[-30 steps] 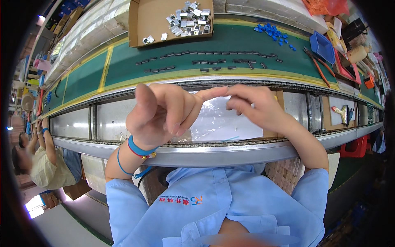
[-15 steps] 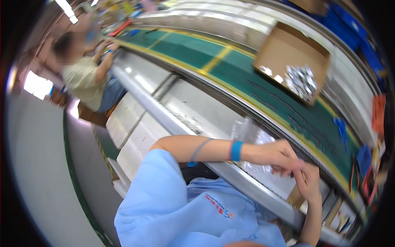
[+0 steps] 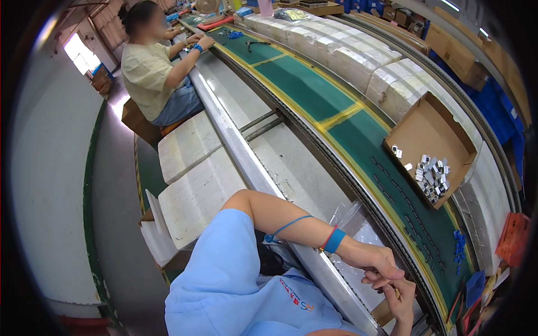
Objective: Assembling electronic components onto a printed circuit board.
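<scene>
My left hand (image 3: pixel 371 260), with a blue wristband (image 3: pixel 335 240) above it, reaches over the metal edge of the line with its fingers closed. Right up against it is my right hand (image 3: pixel 400 298), coming from the lower right, thumb and fingers pinched together. The fingertips of both hands meet. Whatever they hold is too small or too hidden to make out. Just beyond my left wrist lies a clear plastic bag (image 3: pixel 348 215) on the white surface. On the green belt (image 3: pixel 358 143), short dark pieces (image 3: pixel 412 215) lie in rows beyond my hands.
A cardboard tray (image 3: pixel 428 126) with many small silvery-white parts (image 3: pixel 432 178) sits across the belt. Blue pieces (image 3: pixel 459 246) lie near an orange bin (image 3: pixel 513 238) on the right. White foam blocks (image 3: pixel 196 173) stand left of the metal rail (image 3: pixel 246 151). A co-worker (image 3: pixel 159 73) sits farther up the line.
My view has turned, so the tray, belt and co-worker appear farther right. My two hands stay together, fingers closed, and appear lower in the picture.
</scene>
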Demonstrator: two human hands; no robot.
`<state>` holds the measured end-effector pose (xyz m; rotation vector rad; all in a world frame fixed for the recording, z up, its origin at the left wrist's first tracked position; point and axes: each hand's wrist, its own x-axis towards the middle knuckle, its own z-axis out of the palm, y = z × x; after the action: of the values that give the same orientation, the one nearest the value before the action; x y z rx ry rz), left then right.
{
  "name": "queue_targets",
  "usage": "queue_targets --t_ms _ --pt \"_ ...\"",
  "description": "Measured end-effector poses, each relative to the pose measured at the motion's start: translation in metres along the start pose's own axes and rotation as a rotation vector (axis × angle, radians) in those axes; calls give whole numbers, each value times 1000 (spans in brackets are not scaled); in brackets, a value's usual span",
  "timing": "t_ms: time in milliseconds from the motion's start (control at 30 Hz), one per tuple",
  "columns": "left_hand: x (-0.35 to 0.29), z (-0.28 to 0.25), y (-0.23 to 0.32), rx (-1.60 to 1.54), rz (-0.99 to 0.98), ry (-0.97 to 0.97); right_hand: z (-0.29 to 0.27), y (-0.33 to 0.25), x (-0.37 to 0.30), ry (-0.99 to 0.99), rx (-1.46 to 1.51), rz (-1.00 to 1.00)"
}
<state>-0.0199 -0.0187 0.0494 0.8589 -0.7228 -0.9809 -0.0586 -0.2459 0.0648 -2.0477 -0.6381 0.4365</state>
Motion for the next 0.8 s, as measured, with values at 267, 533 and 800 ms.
queue_targets --t_ms 267,533,800 --pt "1 3 -2 -77 -10 -70 -5 8 -1 -66 78 -21" --pt "-2 0 -2 -51 9 26 -2 6 7 -74 -217 -31" --pt "-6 -8 14 -497 62 -23 -6 11 0 54 -147 207"
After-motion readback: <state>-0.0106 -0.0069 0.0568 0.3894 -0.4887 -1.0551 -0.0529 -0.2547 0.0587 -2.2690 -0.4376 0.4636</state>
